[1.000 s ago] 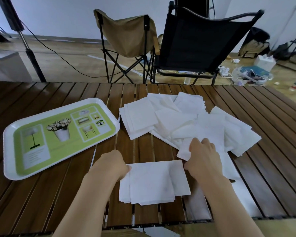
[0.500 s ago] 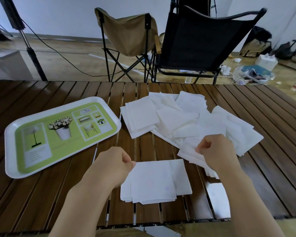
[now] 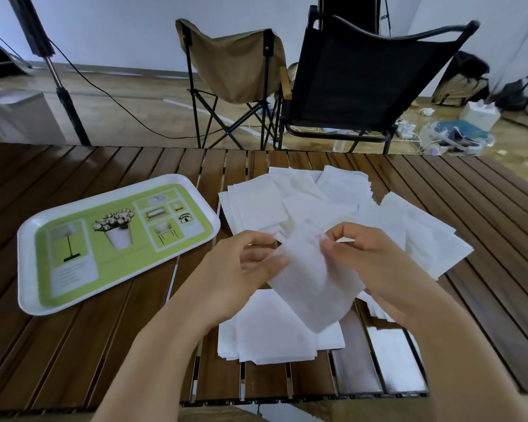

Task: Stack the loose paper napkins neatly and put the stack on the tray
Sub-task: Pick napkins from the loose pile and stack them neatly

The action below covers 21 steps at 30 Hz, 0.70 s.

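A white napkin hangs in the air above the table, tilted, held from both sides. My left hand grips its left edge and my right hand pinches its upper right edge. Under it a small stack of napkins lies near the table's front edge. Behind my hands, several loose napkins spread in a heap across the middle and right. The white tray with a green printed base rests at the left with nothing on it.
The slatted brown wooden table ends just in front of me. Behind its far edge stand a tan folding chair and a black folding chair. A tripod leg and a cable are at the back left; clutter lies on the floor at the right.
My right hand lifted a napkin out of the loose heap and brought it left over the small stack. My left hand rose from the stack's left side and took hold of it.
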Tool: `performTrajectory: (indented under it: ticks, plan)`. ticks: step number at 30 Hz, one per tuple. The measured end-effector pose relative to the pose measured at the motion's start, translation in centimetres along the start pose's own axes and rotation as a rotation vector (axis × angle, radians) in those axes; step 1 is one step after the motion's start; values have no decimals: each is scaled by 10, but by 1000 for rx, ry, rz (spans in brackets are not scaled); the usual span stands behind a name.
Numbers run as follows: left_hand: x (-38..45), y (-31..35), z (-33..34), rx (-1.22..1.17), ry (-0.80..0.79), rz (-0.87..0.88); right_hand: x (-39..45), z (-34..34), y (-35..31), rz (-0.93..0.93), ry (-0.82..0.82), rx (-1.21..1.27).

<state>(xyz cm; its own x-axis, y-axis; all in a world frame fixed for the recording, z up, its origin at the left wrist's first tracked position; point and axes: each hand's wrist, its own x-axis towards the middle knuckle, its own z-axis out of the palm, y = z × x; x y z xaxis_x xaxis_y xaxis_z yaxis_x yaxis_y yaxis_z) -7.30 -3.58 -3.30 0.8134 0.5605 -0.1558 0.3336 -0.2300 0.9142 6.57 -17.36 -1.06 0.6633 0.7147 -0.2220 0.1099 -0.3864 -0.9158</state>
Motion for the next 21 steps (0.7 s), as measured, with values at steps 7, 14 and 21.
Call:
performTrajectory:
  ticks: [7,14,21]
  plan:
    - [1,0,-1,-114,53,-155,9,3,11,218,-115,130]
    - [-4,-2,-3,-11,-78,-463,22,17,28,287,60,153]
    - [11,-26,3,376,-180,-667,36,54,57,332,-29,-374]
